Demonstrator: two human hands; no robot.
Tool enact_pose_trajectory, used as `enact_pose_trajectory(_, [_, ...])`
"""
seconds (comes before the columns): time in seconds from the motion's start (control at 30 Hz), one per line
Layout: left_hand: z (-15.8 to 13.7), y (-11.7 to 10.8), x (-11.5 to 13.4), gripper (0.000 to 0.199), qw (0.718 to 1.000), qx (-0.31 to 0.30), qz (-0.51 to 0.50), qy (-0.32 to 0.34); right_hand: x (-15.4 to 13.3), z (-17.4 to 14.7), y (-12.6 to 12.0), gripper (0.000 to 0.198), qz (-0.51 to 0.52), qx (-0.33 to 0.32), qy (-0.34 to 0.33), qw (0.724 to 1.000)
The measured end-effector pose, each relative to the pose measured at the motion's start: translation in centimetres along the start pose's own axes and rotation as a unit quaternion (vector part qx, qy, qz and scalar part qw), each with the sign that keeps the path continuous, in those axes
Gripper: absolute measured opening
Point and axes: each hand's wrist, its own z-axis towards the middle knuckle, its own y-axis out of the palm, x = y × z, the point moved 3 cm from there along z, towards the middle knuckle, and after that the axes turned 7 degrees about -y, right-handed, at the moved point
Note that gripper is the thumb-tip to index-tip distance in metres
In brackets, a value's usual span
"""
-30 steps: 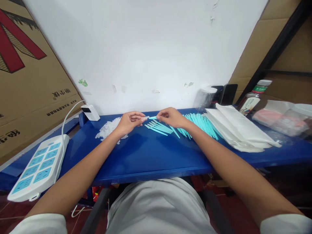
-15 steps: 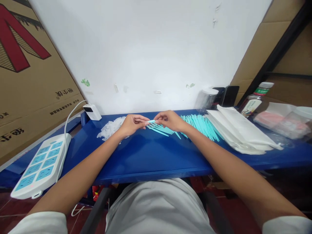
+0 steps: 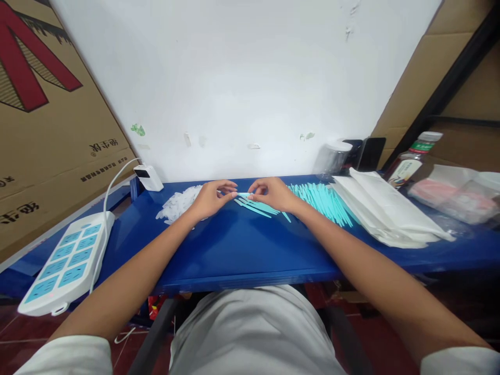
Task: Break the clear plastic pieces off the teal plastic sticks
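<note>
Between my two hands, a little above the blue table, is a slim turquoise plastic stick (image 3: pixel 244 194). My left hand (image 3: pixel 211 199) pinches its left end with thumb and fingertips. At the other end, the thumb and fingers of my right hand (image 3: pixel 272 192) close on the same stick. Both fingertips hide its ends. Just below lie several loose turquoise sticks (image 3: pixel 258 207), fanned out on the table. A dense pile of such sticks (image 3: pixel 322 200) spreads behind my right wrist. Beside my left hand is a heap of small translucent plastic pieces (image 3: pixel 177 204).
The blue table (image 3: pixel 242 255) runs along a white wall. White flat bags (image 3: pixel 390 208), a clear jar (image 3: pixel 332 159), a bottle (image 3: pixel 410 159) and a pink bagged pack (image 3: pixel 449 192) stand right. Left are a white power strip (image 3: pixel 70 263), a small white device (image 3: pixel 148 178) and a cardboard box (image 3: pixel 58 135).
The stick between my hands shows more of its length, as my fingertips have moved slightly apart. My view has shifted a little; the piles look the same.
</note>
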Motion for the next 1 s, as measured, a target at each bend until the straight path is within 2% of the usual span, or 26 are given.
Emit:
enact_pose_trajectory(0.1, [0.3, -1.6, -1.0, 0.038, 0.979, 0.051, 0.196, 0.034, 1.3, 0.0, -0.2, 0.011, -0.123, 0.018, 0.006, 0.992])
enact_pose_trajectory(0.17, [0.5, -2.7, -2.2, 0.036, 0.960, 0.034, 0.277, 0.016, 1.9, 0.0, -0.1, 0.012, -0.156, 0.006, 0.022, 0.987])
enact_pose_trajectory(0.27, [0.8, -4.0, -3.9, 0.032, 0.942, -0.001, 0.335, -0.028, 2.1, -0.1, 0.2, 0.013, -0.150, -0.017, 0.029, 0.988])
enact_pose_trajectory(0.43, [1.0, -4.5, -4.8, 0.035, 0.938, -0.005, 0.343, -0.047, 1.5, 0.0, -0.5, 0.013, -0.126, -0.010, 0.008, 0.992])
enact_pose_trajectory(0.53, [0.9, -3.8, -4.5, 0.038, 0.931, -0.017, 0.365, -0.027, 1.7, 0.1, -2.0, 0.018, -0.181, 0.003, 0.030, 0.983])
enact_pose_trajectory(0.6, [0.9, -3.2, -4.5, 0.040, 0.931, -0.016, 0.364, -0.010, 2.1, 0.0, -3.2, 0.019, -0.251, -0.004, 0.062, 0.966])
enact_pose_trajectory(0.7, [1.1, -2.5, -4.9, 0.039, 0.938, -0.004, 0.345, 0.007, 2.8, -0.3, -4.7, 0.021, -0.330, -0.042, 0.124, 0.935])
enact_pose_trajectory(0.8, [1.3, -1.8, -5.4, 0.036, 0.945, -0.011, 0.326, 0.021, 3.2, -0.8, -5.1, 0.025, -0.334, -0.120, 0.169, 0.919])
enact_pose_trajectory(0.9, [1.5, -1.5, -5.6, 0.029, 0.951, -0.013, 0.307, 0.025, 3.1, -1.1, -4.8, 0.027, -0.292, -0.169, 0.188, 0.923])
enact_pose_trajectory(1.0, [1.5, -1.4, -5.4, 0.024, 0.955, -0.011, 0.296, 0.023, 2.6, -1.1, -4.2, 0.026, -0.261, -0.164, 0.183, 0.933])
